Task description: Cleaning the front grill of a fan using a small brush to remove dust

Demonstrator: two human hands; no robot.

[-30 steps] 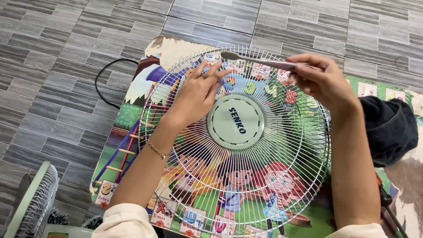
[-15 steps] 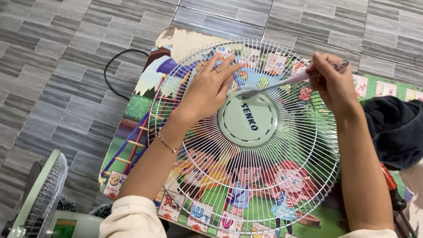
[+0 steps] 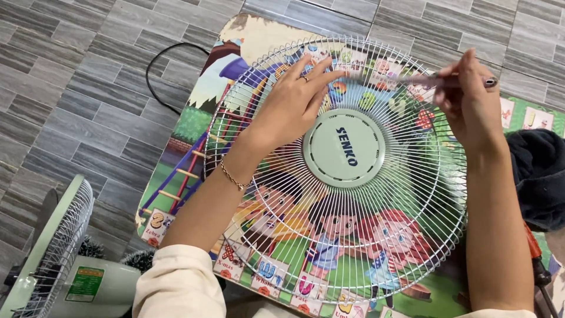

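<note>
Under L fingers point(image 3: 318, 70): fan grille point(image 3: 329, 235)

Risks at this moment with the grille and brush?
1. The white wire fan grille lies loose on the colourful picture mat, steadied only by the left hand; it could slide.
2. The right hand holds the slim brush near its end; bristles might snag between wires.
3. The black cable lies close to the mat's edge.

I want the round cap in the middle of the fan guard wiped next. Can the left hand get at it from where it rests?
Probably yes. The left hand lies flat on the fan guard right beside the green centre cap, and nothing covers the cap.
</note>
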